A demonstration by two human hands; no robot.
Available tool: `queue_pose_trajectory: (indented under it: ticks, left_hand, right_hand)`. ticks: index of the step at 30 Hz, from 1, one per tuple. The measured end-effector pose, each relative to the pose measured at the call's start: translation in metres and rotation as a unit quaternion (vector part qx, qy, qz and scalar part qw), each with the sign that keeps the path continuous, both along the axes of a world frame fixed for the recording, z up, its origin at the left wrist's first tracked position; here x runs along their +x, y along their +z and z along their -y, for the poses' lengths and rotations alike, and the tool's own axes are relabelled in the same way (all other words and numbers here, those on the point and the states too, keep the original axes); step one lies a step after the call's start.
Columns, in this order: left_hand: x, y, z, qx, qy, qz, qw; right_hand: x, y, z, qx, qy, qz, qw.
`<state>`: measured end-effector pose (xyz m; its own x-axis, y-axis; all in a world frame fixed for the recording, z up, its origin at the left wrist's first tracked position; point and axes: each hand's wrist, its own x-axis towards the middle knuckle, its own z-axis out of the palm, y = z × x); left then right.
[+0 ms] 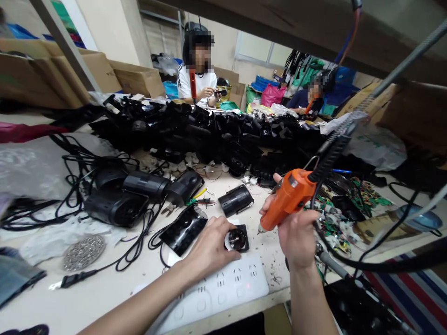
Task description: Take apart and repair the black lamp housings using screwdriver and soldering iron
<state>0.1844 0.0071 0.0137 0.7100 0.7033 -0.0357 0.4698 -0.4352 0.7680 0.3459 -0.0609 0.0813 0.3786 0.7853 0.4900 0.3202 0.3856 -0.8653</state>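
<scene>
Power strip (228, 284) on pale bench (91, 293), orange screwdriver (288, 200) above, cardboard boxes (138, 80) behind

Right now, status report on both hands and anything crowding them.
Right hand gripping orange power tool. Left hand holding small dark part. White power strip close by left wrist.

Shows left hand (213, 239) gripping a dark part (238, 239), lower centre. Includes right hand (298, 235) holding an orange screwdriver (288, 197), right of centre. Presents piled black casings (209, 125) across upper middle.

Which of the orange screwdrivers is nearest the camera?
The screwdriver in the wearer's right hand; the left distant screwdriver and right distant screwdriver are beyond the black pile.
</scene>
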Motion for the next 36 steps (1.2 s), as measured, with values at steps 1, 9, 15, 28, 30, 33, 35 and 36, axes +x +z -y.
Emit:
queue_pose_trajectory:
  ticks: [1,9,15,28,30,33,35,36]
  left_hand:
    - [0.000,-0.001,0.000,-0.002,-0.001,0.003,1.000]
    - [0.003,0.000,-0.001,-0.021,-0.008,0.040,0.999]
    - [0.004,-0.004,-0.003,-0.036,-0.009,0.065,0.997]
    - [0.005,-0.003,-0.004,-0.037,0.000,0.024,0.999]
    - [0.005,-0.002,-0.005,-0.035,0.001,0.025,0.999]
    - [0.005,-0.002,-0.005,-0.032,0.002,0.026,0.999]
    - [0.005,-0.002,-0.006,-0.031,0.001,0.026,0.999]
    - [0.005,-0.002,-0.006,-0.031,0.000,0.026,0.999]
  right_hand:
    - [-0.005,0.004,0.001,0.008,0.018,-0.062,0.998]
    - [-0.040,0.014,0.010,0.056,0.068,-0.206,0.975]
    - [-0.042,0.002,0.008,0.055,0.101,-0.196,0.974]
    - [-0.043,0.002,0.003,0.046,0.081,-0.194,0.976]
    - [-0.044,0.002,0.004,0.032,0.070,-0.186,0.980]
    - [-0.044,0.002,0.004,0.027,0.062,-0.187,0.980]
    - [-0.043,0.003,0.003,0.026,0.081,-0.191,0.978]
    - [-0.043,0.003,0.003,0.026,0.092,-0.194,0.976]
